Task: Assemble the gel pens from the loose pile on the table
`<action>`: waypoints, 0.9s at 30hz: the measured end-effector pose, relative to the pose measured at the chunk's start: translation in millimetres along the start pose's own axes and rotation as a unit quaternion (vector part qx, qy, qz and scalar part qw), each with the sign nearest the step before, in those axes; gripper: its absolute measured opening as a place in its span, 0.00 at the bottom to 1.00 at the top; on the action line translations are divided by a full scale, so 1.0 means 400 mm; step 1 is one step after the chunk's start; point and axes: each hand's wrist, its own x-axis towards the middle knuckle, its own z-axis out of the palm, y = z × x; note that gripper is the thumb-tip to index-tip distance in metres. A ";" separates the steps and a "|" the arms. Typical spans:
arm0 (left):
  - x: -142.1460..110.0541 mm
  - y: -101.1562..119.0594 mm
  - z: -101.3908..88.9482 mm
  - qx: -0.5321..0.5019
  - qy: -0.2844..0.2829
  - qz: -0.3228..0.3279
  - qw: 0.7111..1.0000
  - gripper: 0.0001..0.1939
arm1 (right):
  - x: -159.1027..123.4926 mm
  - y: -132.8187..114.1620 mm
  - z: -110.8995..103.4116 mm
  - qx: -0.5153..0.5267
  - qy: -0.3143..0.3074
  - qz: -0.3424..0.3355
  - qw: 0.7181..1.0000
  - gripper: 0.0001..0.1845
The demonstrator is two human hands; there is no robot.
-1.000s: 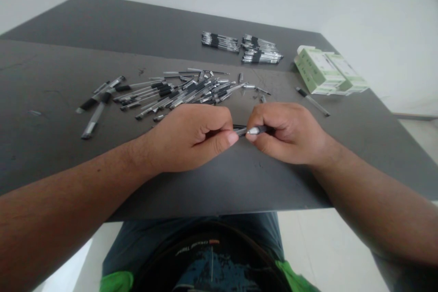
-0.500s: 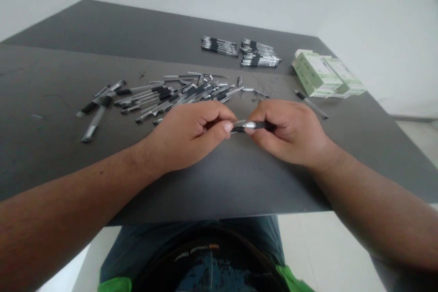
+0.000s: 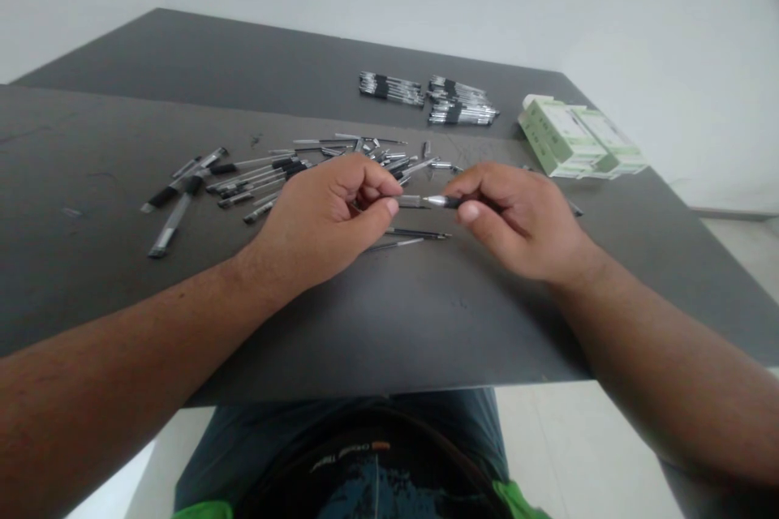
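Observation:
My left hand [image 3: 334, 215] is closed, its thumb and forefinger pinching what looks like a clear pen cap [image 3: 411, 201]. My right hand [image 3: 517, 215] grips a pen [image 3: 449, 201] by its black grip, its silver tip pointing left at the cap. The two pieces meet or nearly meet; I cannot tell whether they touch. Most of the pen is hidden in my right fingers. Just below my hands, dark pen refills [image 3: 426, 234] lie on the table. Behind my left hand spreads a heap of clear pens with black grips [image 3: 261, 174], partly covered by it.
Bundles of pens [image 3: 389, 87] and further stacked pens [image 3: 462, 109] lie at the back of the dark table [image 3: 389, 324]. Light green boxes [image 3: 565, 138] stand at the right. Small silver parts [image 3: 444, 165] are scattered near the heap. Several pens [image 3: 170, 215] lie apart at left.
Both hands have risen slightly, away from the table's near edge. My right hand's grip has shifted back along the pen, showing its tip better. The refills below are more exposed.

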 end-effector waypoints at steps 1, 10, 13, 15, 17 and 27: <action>-0.001 -0.001 -0.001 0.002 0.009 -0.001 1.000 0.06 | 0.001 0.004 -0.003 -0.011 0.007 0.002 1.000 0.11; -0.014 0.005 -0.004 0.004 0.068 -0.016 0.998 0.06 | 0.006 0.019 -0.005 -0.067 0.021 0.006 0.998 0.07; -0.013 0.004 -0.004 0.009 0.067 -0.007 0.998 0.06 | 0.005 0.021 -0.005 -0.075 0.009 0.005 0.997 0.06; -0.012 0.007 -0.003 0.017 0.064 -0.001 0.998 0.06 | 0.005 0.020 -0.006 -0.080 0.003 0.005 0.997 0.06; -0.011 0.013 -0.004 0.031 0.057 0.007 0.998 0.05 | 0.005 0.019 -0.006 -0.084 -0.006 0.003 0.996 0.07; -0.009 0.031 -0.006 0.099 0.016 0.041 0.994 0.08 | 0.002 0.012 0.006 -0.098 -0.023 0.008 0.995 0.08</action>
